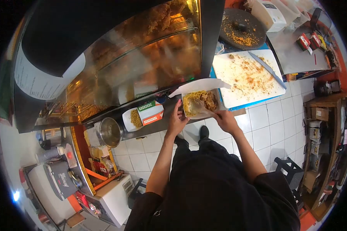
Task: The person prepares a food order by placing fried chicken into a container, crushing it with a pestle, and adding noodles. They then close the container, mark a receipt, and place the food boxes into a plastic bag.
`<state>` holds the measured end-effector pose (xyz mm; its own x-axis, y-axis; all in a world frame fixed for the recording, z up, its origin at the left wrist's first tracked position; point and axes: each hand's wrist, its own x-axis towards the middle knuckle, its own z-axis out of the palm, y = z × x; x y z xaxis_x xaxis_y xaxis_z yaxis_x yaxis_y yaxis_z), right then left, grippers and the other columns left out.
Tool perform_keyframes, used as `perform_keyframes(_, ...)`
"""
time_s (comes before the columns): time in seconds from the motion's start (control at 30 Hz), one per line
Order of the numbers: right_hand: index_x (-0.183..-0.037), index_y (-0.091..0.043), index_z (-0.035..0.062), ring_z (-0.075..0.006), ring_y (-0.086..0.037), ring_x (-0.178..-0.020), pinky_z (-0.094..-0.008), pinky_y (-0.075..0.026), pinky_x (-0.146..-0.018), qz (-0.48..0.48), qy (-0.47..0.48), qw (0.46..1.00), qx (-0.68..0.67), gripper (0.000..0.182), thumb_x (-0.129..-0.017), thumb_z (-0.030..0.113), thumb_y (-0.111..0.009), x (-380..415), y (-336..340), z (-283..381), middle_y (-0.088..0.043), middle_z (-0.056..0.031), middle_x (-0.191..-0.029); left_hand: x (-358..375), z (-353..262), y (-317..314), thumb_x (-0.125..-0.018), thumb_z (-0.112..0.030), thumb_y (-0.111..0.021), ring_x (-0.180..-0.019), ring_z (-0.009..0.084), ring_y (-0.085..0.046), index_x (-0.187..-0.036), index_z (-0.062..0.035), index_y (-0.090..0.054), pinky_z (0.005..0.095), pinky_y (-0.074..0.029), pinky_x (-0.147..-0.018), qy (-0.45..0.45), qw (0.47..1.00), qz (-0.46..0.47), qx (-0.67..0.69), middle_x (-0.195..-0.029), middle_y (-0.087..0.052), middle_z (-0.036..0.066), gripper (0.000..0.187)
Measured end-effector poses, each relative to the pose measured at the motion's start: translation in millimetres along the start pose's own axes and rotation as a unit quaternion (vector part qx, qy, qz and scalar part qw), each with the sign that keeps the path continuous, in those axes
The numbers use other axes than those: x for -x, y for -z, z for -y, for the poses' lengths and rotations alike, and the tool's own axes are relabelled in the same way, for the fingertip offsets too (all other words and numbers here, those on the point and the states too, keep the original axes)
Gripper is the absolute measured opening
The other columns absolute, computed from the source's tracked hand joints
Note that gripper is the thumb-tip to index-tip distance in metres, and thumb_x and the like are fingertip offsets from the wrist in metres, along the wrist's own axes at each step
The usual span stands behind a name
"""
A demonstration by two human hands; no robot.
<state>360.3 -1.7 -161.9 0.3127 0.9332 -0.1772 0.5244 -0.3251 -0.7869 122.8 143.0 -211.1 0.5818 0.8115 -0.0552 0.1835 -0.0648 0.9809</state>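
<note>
Watching from my remote post, I see the glass display cabinet [213, 42] first, fried pieces [164, 16] racked inside it and a narrow dark counter [169, 112] along its foot. Off the counter's right end lies a white cutting board [223, 71], scattered with crumbs, and beyond its far edge a dark round slab [255, 22] holds more of them. The carton [219, 101] being worked on sits at the counter's front edge, just left of the board, its lid flap [198, 83] raised; yellow noodles [188, 103] fill its left part, browned meat [209, 101] its right. Nearer the counter's left end, a second carton [128, 124] also holds noodles, beside green and orange printed panels, and next to it is a steel bowl [108, 133] whose contents I can't make out. My left hand [177, 120] has its fingers part-curled round the carton's near-left corner; my right hand [225, 121] is closed round the handle of a pale spoon [199, 109]. A knife [268, 70] lies along the board's right side. I judge the step to be spooning or arranging the filling, so the next move calls for a steady carton and a low, gentle spoon.
</note>
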Motion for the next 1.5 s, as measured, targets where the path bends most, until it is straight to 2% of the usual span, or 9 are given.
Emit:
perform_keyframes(0.07, -0.084, -0.069, 0.0010, -0.0451, -0.064, -0.075, -0.0518, -0.051, -0.068, 0.004, 0.032, 0.997, 0.065, 0.018, -0.090, 0.017, -0.062, -3.9, 5.1, 22.0, -0.065, -0.0259, -0.076, 1.5, -21.1, 1.4, -0.072, -0.010, -0.089, -0.126, 0.0233, -0.054, -0.149, -0.0086, -0.037, 0.0375, -0.050, -0.102, -0.008, 1.000, 0.005, -0.001, -0.141, -0.053, 0.011, 0.093)
perform_keyframes(0.27, -0.080, -0.066, -0.0026, -0.0447, -0.062, -0.072, -0.0527, -0.049, -0.067, 0.024, 0.051, 0.993, 0.106, 0.023, -0.091, 0.017, -0.061, -5.9, 15.0, 44.3, -0.064, -0.0255, -0.075, 1.2, -29.1, 3.9, -0.074, -0.007, -0.087, -0.131, 0.0248, -0.051, -0.151, -0.0085, -0.033, 0.0390, -0.048, -0.105, -0.056, 0.997, 0.006, -0.044, -0.148, -0.047, 0.011, 0.094)
perform_keyframes(0.57, -0.069, -0.059, 0.0002, -0.0096, -0.045, -0.052, -0.0293, -0.038, -0.049, 0.096, -0.087, 0.981, -0.146, 0.031, -0.095, 0.018, -0.061, -8.1, -10.1, -4.2, -0.050, -0.0002, -0.057, 1.4, -49.4, 4.3, -0.076, -0.002, -0.084, -0.128, 0.0252, -0.053, -0.155, -0.0115, -0.028, 0.0396, -0.050, -0.103, -0.008, 0.999, 0.034, 0.037, -0.147, -0.048, 0.009, 0.098)
perform_keyframes(0.67, -0.076, -0.066, -0.0026, -0.0114, -0.054, -0.056, -0.0304, -0.044, -0.052, 0.121, -0.165, 0.943, -0.262, 0.029, -0.093, 0.020, -0.061, -3.0, -9.6, -4.0, -0.059, -0.0031, -0.062, 5.5, -87.3, 7.2, -0.073, -0.004, -0.086, -0.124, 0.0248, -0.055, -0.156, -0.0136, -0.026, 0.0395, -0.052, -0.100, 0.077, 0.993, 0.046, -0.080, -0.143, -0.051, 0.009, 0.103)
perform_keyframes(0.97, -0.086, -0.065, 0.0042, -0.0038, -0.037, -0.053, -0.0229, -0.030, -0.047, 0.114, -0.148, 0.921, -0.343, 0.027, -0.102, 0.025, -0.058, 17.7, 5.8, -15.8, -0.045, 0.0067, -0.061, 10.0, -59.6, 3.3, -0.074, -0.012, -0.088, -0.120, 0.0250, -0.058, -0.154, -0.0131, -0.028, 0.0392, -0.053, -0.098, -0.049, 0.978, -0.055, -0.193, -0.141, -0.053, 0.011, 0.099)
perform_keyframes(1.1, -0.082, -0.062, 0.0063, -0.0026, -0.035, -0.052, -0.0219, -0.026, -0.047, 0.094, -0.125, 0.917, -0.367, 0.026, -0.102, 0.022, -0.057, 24.8, 16.3, -9.6, -0.044, 0.0075, -0.061, 2.4, -2.2, 2.7, -0.074, -0.015, -0.088, -0.116, 0.0251, -0.059, -0.155, -0.0146, -0.026, 0.0400, -0.054, -0.096, 0.037, 0.998, -0.019, 0.048, -0.139, -0.053, 0.011, 0.101)
perform_keyframes(1.33, -0.077, -0.059, 0.0082, -0.0016, -0.031, -0.050, -0.0216, -0.021, -0.045, 0.082, -0.087, 0.929, -0.351, 0.029, -0.102, 0.022, -0.057, 29.7, 36.9, 6.0, -0.041, 0.0083, -0.059, 7.2, -23.0, 0.2, -0.082, -0.004, -0.080, -0.104, 0.0205, -0.062, -0.153, -0.0123, -0.028, 0.0355, -0.056, -0.089, -0.040, 0.996, -0.032, 0.078, -0.122, -0.059, 0.009, 0.089)
perform_keyframes(1.37, -0.076, -0.059, 0.0083, -0.0015, -0.031, -0.050, -0.0217, -0.020, -0.045, 0.075, -0.088, 0.934, -0.339, 0.030, -0.102, 0.022, -0.057, 30.0, 40.8, 10.7, -0.041, 0.0082, -0.059, 8.0, -36.4, 6.4, -0.083, -0.004, -0.078, -0.102, 0.0201, -0.064, -0.149, -0.0097, -0.031, 0.0352, -0.057, -0.087, -0.164, 0.980, -0.060, -0.090, -0.120, -0.059, 0.009, 0.081)
perform_keyframes(1.5, -0.082, -0.064, 0.0065, -0.0016, -0.031, -0.048, -0.0212, -0.021, -0.043, 0.059, -0.085, 0.939, -0.329, 0.027, -0.102, 0.024, -0.058, 32.2, 53.8, 29.0, -0.044, 0.0069, -0.058, 12.0, -6.0, 0.0, -0.084, -0.006, -0.078, -0.103, 0.0211, -0.064, -0.146, -0.0089, -0.034, 0.0360, -0.057, -0.085, -0.047, 0.996, -0.067, 0.039, -0.121, -0.059, 0.010, 0.077)
